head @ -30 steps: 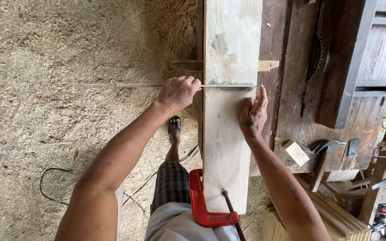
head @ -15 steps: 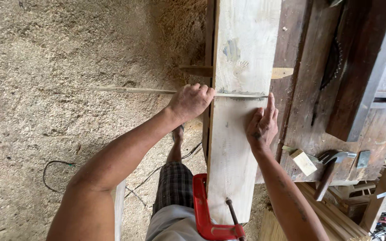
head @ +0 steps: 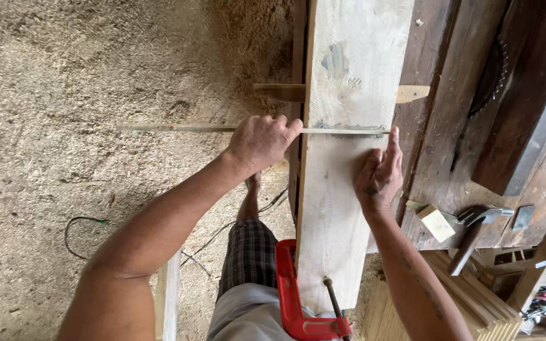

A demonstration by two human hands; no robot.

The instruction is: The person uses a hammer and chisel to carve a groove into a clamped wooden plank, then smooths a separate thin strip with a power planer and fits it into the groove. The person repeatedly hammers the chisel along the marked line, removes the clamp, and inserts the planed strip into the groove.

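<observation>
A wide pale plank [head: 349, 189] runs away from me along the bench, held at its near end by a red clamp [head: 295, 303]. A thin wooden strip [head: 178, 128] lies across it, sticking out far to the left over the floor. My left hand [head: 261, 142] grips that strip at the plank's left edge. My right hand [head: 380, 173] lies flat on the plank's right edge, its fingertips touching the strip's right end.
A dark wooden bench [head: 450, 126] with a circular saw blade [head: 491, 76] lies to the right. A hammer [head: 475, 230] and a small wood block [head: 437, 222] rest near its front. A stack of slats [head: 469, 297] sits below. Sawdust covers the floor [head: 64, 95], with a black cable [head: 83, 221].
The view has shifted, so the plank and hands sit further right in frame. Both hands keep the same hold on the strip and plank.
</observation>
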